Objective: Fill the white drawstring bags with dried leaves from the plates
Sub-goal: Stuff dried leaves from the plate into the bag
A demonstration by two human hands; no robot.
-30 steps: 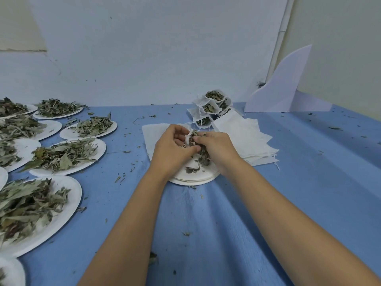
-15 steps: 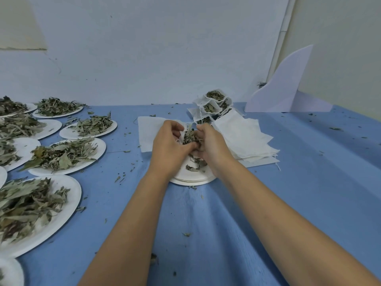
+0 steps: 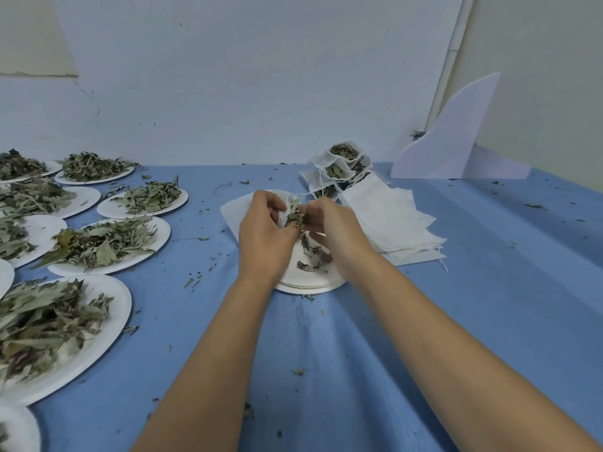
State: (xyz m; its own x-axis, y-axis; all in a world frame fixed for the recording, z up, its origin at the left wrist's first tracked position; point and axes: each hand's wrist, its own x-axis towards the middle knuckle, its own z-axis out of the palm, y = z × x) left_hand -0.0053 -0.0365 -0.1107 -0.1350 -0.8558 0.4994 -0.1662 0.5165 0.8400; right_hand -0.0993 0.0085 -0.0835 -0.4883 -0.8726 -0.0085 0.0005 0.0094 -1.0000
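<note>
White drawstring bag (image 3: 283,213) held just above the middle plate (image 3: 310,286), toward the table's (image 3: 326,353) far edge.
The left hand (image 3: 264,238) grips the bag, and the right hand (image 3: 337,231) pinches dried leaves (image 3: 295,214) at its mouth. The leaves stick out, so a hard push could spill them onto the plate or table, or tear the thin fabric. No readable writing anywhere.

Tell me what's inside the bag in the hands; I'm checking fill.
Dried leaves poke from the open top of the white drawstring bag. The left hand and right hand cover the rest, hiding how full it is.
</note>
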